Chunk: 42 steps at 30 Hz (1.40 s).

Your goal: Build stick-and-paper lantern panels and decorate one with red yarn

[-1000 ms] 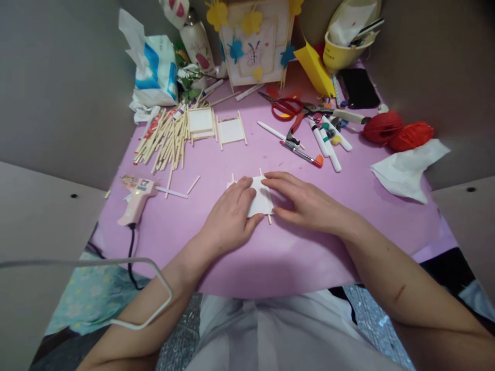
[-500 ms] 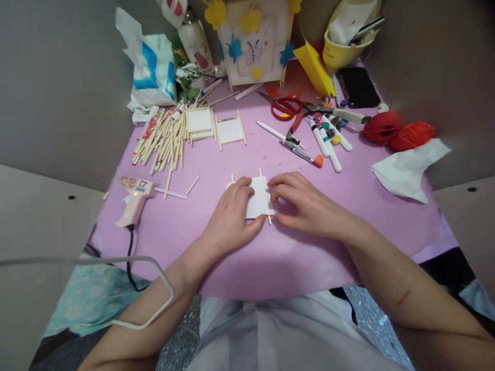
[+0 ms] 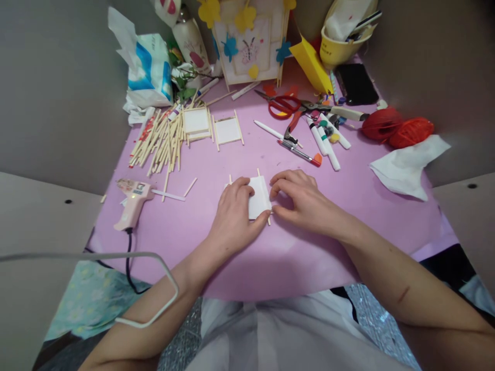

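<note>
A small white card (image 3: pixel 258 198) with thin wooden sticks along its sides lies on the pink tabletop in front of me. My left hand (image 3: pixel 238 211) covers its left part and holds it down, fingers over the top and thumb at the lower right corner. The ends of a wooden stick (image 3: pixel 259 172) poke out above and below the card's right side. Beside that right edge is my right hand (image 3: pixel 296 198), its fingers curved and a little apart, fingertips at or very close to the edge. The card's left part is hidden under my left hand.
Left are a pink glue gun (image 3: pixel 133 205) with its cord and a heap of wooden sticks (image 3: pixel 160 144). Two stick-framed cards (image 3: pixel 227 130) lie behind. Red-handled scissors (image 3: pixel 284 105), markers (image 3: pixel 328 149), red yarn (image 3: pixel 412 133) and a crumpled tissue (image 3: pixel 410 167) are on the right.
My right hand's fingertips have shifted slightly, with the thumb and index finger closer together at the card's edge. My left hand stays on the card; the whole view has shifted a little.
</note>
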Motion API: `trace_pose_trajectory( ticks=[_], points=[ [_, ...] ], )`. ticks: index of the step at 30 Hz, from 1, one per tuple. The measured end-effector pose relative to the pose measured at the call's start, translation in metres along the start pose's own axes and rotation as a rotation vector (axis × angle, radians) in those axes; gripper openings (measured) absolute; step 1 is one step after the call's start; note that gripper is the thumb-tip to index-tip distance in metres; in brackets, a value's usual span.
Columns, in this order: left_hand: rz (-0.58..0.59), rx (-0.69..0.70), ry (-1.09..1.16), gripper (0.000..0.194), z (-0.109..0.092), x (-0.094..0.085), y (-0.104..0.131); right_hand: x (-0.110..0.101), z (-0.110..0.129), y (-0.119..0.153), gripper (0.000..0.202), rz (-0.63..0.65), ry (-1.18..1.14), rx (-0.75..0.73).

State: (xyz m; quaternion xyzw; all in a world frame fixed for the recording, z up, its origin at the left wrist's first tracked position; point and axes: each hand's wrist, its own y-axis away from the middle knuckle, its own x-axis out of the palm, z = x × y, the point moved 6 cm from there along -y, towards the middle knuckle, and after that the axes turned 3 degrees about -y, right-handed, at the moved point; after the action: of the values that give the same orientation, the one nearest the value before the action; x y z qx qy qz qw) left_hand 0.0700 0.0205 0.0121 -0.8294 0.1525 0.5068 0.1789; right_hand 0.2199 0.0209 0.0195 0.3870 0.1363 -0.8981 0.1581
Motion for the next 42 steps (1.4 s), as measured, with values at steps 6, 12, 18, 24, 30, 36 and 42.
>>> trace_pose_trajectory(
  ticks=[6, 12, 18, 24, 30, 36, 42],
  points=[
    [-0.003, -0.088, -0.027, 0.035, -0.006, 0.002, -0.004, -0.003, -0.005, -0.001, 0.017, -0.023, -0.011, 0.049],
    [0.006, -0.099, -0.057, 0.035, -0.011, 0.002, -0.004, -0.002, -0.006, 0.0, 0.018, -0.025, -0.016, 0.05],
    [0.021, -0.096, -0.082, 0.035, -0.013, 0.005, -0.002, -0.003, -0.005, 0.0, 0.02, -0.021, -0.017, 0.05],
    [0.096, -0.006, 0.044, 0.064, 0.0, -0.002, -0.001, -0.006, -0.006, 0.0, 0.024, -0.053, -0.029, 0.045],
    [0.26, 0.14, 0.097, 0.072, 0.011, -0.011, 0.004, -0.002, -0.002, -0.001, 0.026, -0.019, -0.039, 0.014],
    [0.185, 0.124, 0.077, 0.056, 0.008, -0.009, 0.004, 0.004, 0.001, -0.002, 0.029, 0.023, -0.034, -0.028],
    [0.197, 0.096, 0.054, 0.049, 0.007, -0.007, 0.003, 0.005, 0.001, -0.002, 0.028, 0.034, -0.032, -0.015]
  ],
)
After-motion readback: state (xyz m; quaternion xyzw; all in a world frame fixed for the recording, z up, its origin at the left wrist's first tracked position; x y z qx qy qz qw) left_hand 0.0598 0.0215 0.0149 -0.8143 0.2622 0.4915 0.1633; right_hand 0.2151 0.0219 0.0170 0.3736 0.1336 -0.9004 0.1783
